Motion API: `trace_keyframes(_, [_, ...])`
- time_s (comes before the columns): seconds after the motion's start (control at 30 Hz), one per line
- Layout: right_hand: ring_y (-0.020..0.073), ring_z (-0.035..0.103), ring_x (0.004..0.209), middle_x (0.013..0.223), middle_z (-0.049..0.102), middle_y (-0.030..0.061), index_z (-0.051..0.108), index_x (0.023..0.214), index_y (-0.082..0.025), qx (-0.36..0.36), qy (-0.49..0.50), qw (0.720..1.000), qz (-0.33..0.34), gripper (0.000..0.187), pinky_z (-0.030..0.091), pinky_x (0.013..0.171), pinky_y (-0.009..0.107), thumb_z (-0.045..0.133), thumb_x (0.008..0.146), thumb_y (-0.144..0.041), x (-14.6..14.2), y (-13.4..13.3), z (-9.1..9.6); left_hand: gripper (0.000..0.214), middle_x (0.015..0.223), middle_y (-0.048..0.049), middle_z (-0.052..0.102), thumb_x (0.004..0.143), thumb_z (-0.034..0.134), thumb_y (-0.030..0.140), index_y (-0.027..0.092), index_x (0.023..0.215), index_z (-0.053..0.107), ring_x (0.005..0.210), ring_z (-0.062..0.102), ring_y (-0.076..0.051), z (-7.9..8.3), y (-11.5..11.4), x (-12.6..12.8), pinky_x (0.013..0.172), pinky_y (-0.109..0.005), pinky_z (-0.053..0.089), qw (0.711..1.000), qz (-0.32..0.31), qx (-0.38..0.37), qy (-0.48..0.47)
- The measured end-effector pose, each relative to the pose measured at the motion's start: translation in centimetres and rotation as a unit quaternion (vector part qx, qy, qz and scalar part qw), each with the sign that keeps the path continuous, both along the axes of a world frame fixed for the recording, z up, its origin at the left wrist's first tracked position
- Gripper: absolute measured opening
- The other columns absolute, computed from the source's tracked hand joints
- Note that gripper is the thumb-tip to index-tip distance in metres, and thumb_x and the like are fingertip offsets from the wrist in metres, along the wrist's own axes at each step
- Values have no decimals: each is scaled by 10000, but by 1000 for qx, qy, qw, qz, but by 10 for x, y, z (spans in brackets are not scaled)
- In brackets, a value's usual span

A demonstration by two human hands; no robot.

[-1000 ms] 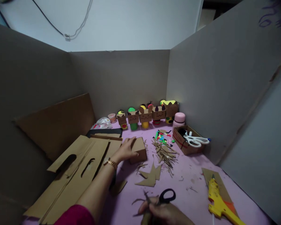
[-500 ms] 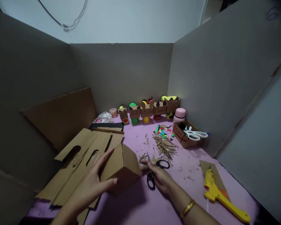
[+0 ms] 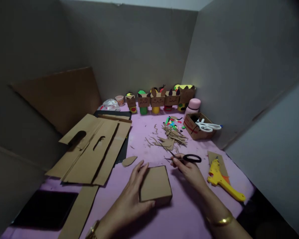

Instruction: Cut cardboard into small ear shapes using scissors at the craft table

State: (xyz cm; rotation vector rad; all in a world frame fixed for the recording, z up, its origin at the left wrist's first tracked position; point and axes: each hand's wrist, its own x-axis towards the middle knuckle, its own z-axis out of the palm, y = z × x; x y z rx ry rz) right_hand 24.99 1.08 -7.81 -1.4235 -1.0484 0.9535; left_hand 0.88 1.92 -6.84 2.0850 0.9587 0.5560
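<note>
The little brown box (image 3: 155,183) is flat on top and plain. It sits on the pink bench (image 3: 149,146), near the front. The left hand (image 3: 129,202) wraps its fingers along the box side. The right hand (image 3: 189,171) grips black scissors (image 3: 186,158). Grey cardboard walls (image 3: 144,49) stand all around

brown cardboard box (image 3: 155,183), black-handled scissors (image 3: 186,158), yellow glue gun (image 3: 220,178), white scissors (image 3: 208,126), pink table cover (image 3: 149,156).
</note>
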Motion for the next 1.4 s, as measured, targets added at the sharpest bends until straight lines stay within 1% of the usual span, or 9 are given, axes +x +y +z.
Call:
trace_keyframes(0.13, [203,524,680,655,570,-15,609,931,-217,-14,-108,994,-25,247,372,685,321,559,845,-444,9,-41,4,1058,1550,-138,77,665,734,259,314,1470,50,1399,118,-401,-29,-16,0,1090,-633,154,991,81,-51,-98])
trace_keyframes(0.23, [190,510,638,648,540,-21,569,835,-230,-6,-166,986,0,190,367,644,309,493,892,-395,9,-60,7,1123,1540,-140,138,660,756,350,319,1463,-28,1399,149,-380,-43,-27,6,1101,-605,178,971,137,-111,-160])
trace_keyframes(0.37, [205,548,733,757,621,18,609,870,-228,69,-364,925,84,147,357,681,319,474,909,-269,4,-77,20,1181,1562,-103,90,588,699,657,355,1456,-43,1412,99,-362,-48,-30,15,1110,-564,210,949,124,-116,-264])
trace_keyframes(0.43, [199,531,697,724,613,15,613,856,-219,92,-431,892,101,165,342,696,334,457,912,-221,0,-82,28,1144,1563,-96,80,598,640,713,362,1455,-32,1413,92,-361,-48,-28,17,1111,-568,199,945,125,-89,-288])
trace_keyframes(0.57, [182,485,598,635,578,7,611,800,-199,131,-471,866,110,193,308,634,319,435,857,-144,-9,-88,36,797,1504,-100,189,732,665,518,357,1401,261,1387,169,-377,-48,-21,14,1088,-617,183,974,101,-29,-203])
trace_keyframes(0.67, [184,473,575,606,584,13,623,774,-199,156,-478,858,100,210,296,611,315,439,796,-101,-13,-91,34,666,1449,-95,206,726,701,448,351,1307,392,1364,213,-382,-49,-18,9,1055,-633,236,984,70,-10,-161])
trace_keyframes(0.97, [182,490,566,606,604,10,646,772,-207,180,-553,806,112,240,301,603,316,459,767,-56,-14,-88,45,728,1446,-83,172,680,771,275,386,1268,355,1353,236,-361,-42,-15,8,1026,-615,303,988,38,-3,-150])
trace_keyframes(1.2, [178,504,559,595,609,7,644,831,-196,184,-588,774,143,303,309,596,311,434,719,-9,-10,-86,54,748,1451,-88,157,670,782,282,374,1273,350,1355,220,-367,-43,-14,8,1032,-602,303,989,29,-1,-145])
trace_keyframes(1.4, [178,508,556,593,613,11,647,810,-201,184,-598,768,138,326,319,590,313,420,689,-1,-11,-84,54,764,1458,-88,137,681,773,302,397,1290,321,1357,214,-371,-45,-13,7,1023,-622,304,989,23,-3,-146])
